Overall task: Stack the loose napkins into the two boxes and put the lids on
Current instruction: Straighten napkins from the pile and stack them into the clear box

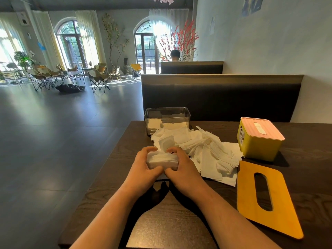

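Note:
My left hand (144, 163) and my right hand (181, 165) together grip a thick stack of white napkins (160, 159) just above the dark table, fingers curled round both ends. Behind it lies a loose pile of napkins (206, 148). A clear plastic box (167, 115) at the far table edge holds a few napkins. A yellow box (258, 146) with a pink slotted lid (261, 129) on it stands at the right. A flat yellow lid (264, 196) with an oval slot lies on the table near my right arm.
The dark wooden table (179, 221) ends at the left, where open floor begins. A black padded bench back (221, 97) rises behind the table. A person sits at a farther booth. A wall runs along the right.

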`<act>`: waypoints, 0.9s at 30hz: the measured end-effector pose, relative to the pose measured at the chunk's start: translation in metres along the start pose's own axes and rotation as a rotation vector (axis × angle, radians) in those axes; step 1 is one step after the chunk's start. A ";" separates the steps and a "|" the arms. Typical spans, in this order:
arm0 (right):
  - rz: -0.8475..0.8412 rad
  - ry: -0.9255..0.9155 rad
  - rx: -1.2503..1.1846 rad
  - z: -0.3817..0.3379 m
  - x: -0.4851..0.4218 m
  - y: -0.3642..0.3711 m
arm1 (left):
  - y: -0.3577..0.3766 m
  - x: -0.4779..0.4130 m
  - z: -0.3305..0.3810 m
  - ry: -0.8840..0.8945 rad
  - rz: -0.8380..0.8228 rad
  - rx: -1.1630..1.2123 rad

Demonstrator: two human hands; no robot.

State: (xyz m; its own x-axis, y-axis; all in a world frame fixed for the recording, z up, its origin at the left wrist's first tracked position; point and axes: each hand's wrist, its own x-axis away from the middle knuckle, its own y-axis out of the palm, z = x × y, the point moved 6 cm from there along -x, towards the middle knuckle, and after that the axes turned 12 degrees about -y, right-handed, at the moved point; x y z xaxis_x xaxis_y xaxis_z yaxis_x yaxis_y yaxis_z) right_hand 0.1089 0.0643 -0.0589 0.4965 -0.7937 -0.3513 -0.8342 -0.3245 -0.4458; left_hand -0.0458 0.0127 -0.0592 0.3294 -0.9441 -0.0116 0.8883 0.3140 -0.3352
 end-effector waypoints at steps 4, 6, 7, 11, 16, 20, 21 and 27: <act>0.005 -0.006 0.009 0.001 0.001 0.001 | -0.008 -0.002 0.001 -0.019 0.052 0.080; 0.005 -0.015 -0.001 -0.001 0.001 0.001 | -0.007 -0.002 0.000 -0.027 0.027 0.073; 0.009 -0.017 -0.015 -0.002 0.001 0.002 | -0.004 -0.001 0.001 -0.019 -0.002 0.074; 0.005 0.011 -0.093 -0.004 0.002 0.001 | 0.003 0.003 0.003 0.001 -0.109 0.051; -0.034 0.034 -0.156 -0.006 0.003 0.001 | 0.004 0.006 0.008 0.001 -0.123 0.081; -0.082 0.073 -0.211 -0.006 0.003 0.003 | 0.002 0.004 0.006 -0.012 -0.090 0.045; -0.079 0.079 -0.227 -0.006 0.003 0.002 | 0.000 0.004 0.006 -0.015 -0.073 0.035; 0.010 0.121 -0.269 -0.004 0.000 -0.005 | -0.003 0.005 0.004 -0.070 -0.072 -0.005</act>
State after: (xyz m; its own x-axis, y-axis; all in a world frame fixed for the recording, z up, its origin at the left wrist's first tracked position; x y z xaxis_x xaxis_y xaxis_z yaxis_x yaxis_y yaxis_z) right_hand 0.1120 0.0641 -0.0528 0.4693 -0.8480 -0.2463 -0.8805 -0.4282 -0.2033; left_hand -0.0457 0.0073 -0.0541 0.2865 -0.9548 0.0789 0.9089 0.2448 -0.3376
